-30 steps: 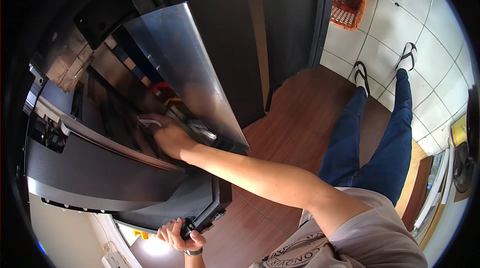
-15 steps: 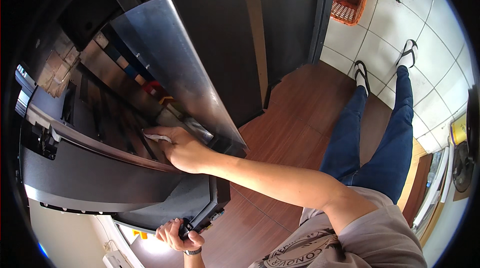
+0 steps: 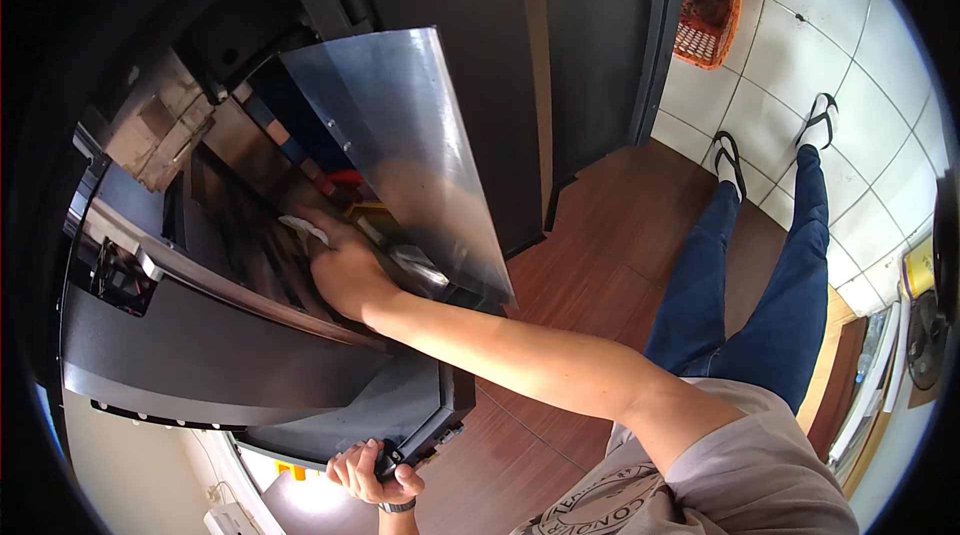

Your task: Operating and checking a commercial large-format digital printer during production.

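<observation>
1 thin white cloth or tissue (image 3: 303, 226), crumpled in the right hand (image 3: 338, 267) within an open dark grey machine (image 3: 220, 350); 1 short black handle (image 3: 389, 457) on its corner, in the left hand (image 3: 360, 469)

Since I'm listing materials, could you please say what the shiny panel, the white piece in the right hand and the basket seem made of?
Panel: metal, perhaps steel, satin, from its silvery sheen and blurred reflections. White piece: matt paper or cloth, from its thin, folded look; I can't tell which. Basket: probably plastic, from its orange lattice wall; finish unclear.
</observation>
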`<state>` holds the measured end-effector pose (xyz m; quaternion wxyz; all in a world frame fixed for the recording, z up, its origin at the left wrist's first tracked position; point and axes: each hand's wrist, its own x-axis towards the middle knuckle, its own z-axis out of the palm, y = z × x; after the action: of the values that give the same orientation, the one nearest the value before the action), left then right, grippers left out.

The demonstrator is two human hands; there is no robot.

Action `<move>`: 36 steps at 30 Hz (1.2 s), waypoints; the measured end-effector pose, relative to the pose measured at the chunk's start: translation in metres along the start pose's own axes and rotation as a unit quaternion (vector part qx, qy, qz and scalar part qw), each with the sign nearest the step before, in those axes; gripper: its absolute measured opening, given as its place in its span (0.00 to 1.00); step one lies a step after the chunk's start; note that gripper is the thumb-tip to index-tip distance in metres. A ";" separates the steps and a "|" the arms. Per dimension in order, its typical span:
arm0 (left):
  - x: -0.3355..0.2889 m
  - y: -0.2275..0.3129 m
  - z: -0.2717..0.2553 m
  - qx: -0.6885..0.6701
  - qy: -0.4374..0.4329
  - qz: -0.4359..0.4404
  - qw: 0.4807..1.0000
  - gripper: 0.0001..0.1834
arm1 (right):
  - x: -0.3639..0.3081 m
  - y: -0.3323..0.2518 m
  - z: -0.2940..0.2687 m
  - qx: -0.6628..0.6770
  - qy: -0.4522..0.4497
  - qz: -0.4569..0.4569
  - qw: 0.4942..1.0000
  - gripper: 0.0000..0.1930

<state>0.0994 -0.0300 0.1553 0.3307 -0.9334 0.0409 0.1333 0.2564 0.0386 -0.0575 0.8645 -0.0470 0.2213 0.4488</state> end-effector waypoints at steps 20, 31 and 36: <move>-0.004 -0.005 -0.002 -0.019 -0.021 0.022 0.999 0.27 | 0.016 -0.012 0.002 0.026 -0.136 -0.032 0.990 0.20; -0.003 -0.001 -0.005 -0.004 -0.036 0.006 0.999 0.29 | -0.013 -0.024 -0.014 -0.006 -0.135 -0.049 0.990 0.22; -0.003 -0.003 -0.004 -0.002 -0.024 0.013 1.000 0.30 | -0.027 -0.030 -0.023 -0.037 -0.145 -0.056 0.987 0.27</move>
<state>0.0976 -0.0300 0.1609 0.3276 -0.9301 0.0446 0.1599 0.2589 -0.0056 -0.0698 0.9087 -0.0257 0.0741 0.4100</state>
